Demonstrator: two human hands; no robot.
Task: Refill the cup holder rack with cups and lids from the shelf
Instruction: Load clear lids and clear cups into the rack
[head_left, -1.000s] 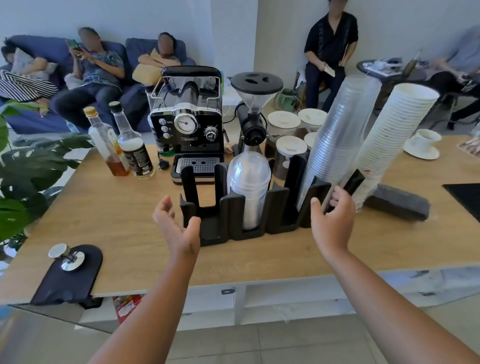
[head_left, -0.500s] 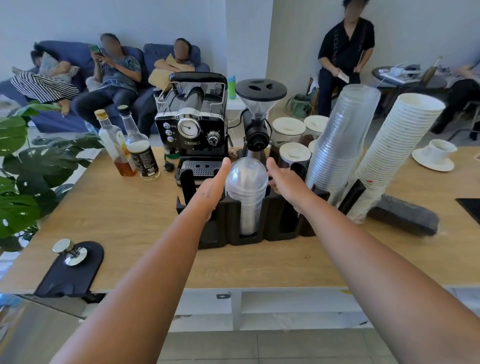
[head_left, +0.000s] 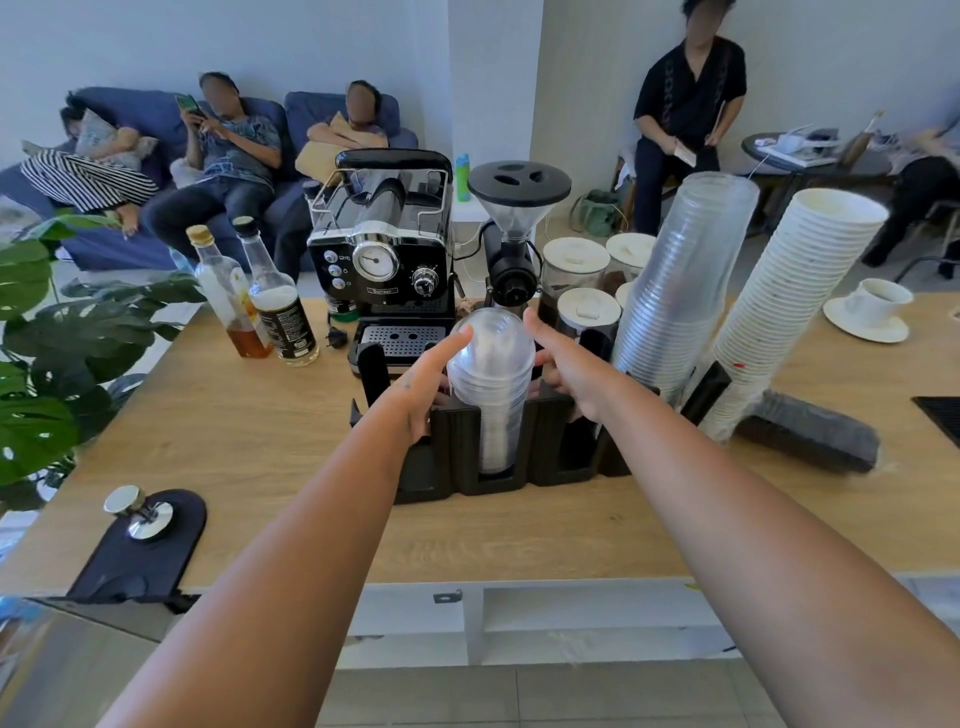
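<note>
A black cup holder rack (head_left: 467, 467) stands on the wooden counter (head_left: 234, 426). In its middle slot sits a stack of clear dome lids (head_left: 491, 374). My left hand (head_left: 421, 389) presses against the stack's left side with the thumb raised. My right hand (head_left: 569, 369) is on the stack's right side, fingers curled against it. A tall stack of clear plastic cups (head_left: 675, 291) leans in a slot to the right. A stack of white paper cups (head_left: 784, 312) leans in the rightmost slot. The rack's leftmost slot holds nothing.
Behind the rack stand an espresso machine (head_left: 382, 249), a grinder (head_left: 511, 244) and white-lidded jars (head_left: 574, 270). Two bottles (head_left: 283, 306) are at the back left, a tamper on a mat (head_left: 140, 514) front left. A dark sleeve (head_left: 810, 436) lies right; people sit beyond.
Both hands went forward from the rack's near side and closed in on the two sides of the dome lid stack. Everything on the counter stayed in place.
</note>
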